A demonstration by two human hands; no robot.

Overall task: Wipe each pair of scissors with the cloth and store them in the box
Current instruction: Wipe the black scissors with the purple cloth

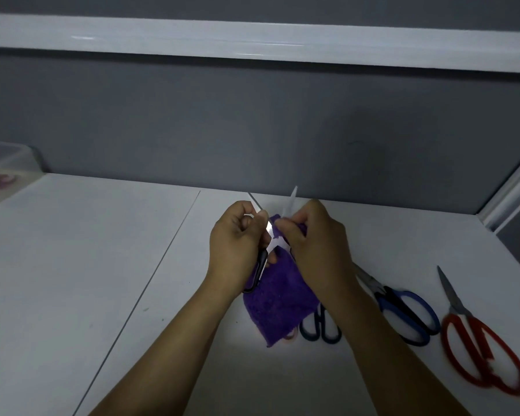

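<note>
Above the middle of the white table, my left hand (237, 244) grips a pair of black-handled scissors (260, 265) with its blades spread apart and pointing away. My right hand (315, 241) pinches the purple cloth (278, 298) around the right blade, and the rest of the cloth hangs down to the table. At the far left stands the clear plastic box (9, 163), with something purple inside it. Three more pairs lie on the table at the right: dark-handled scissors (321, 325) partly under my right forearm, blue-handled scissors (409, 313), and red-handled scissors (487, 355).
A grey partition wall with a white rail runs along the back of the table (72, 265). A second partition closes the right side. A seam between table sections runs diagonally left of my hands.
</note>
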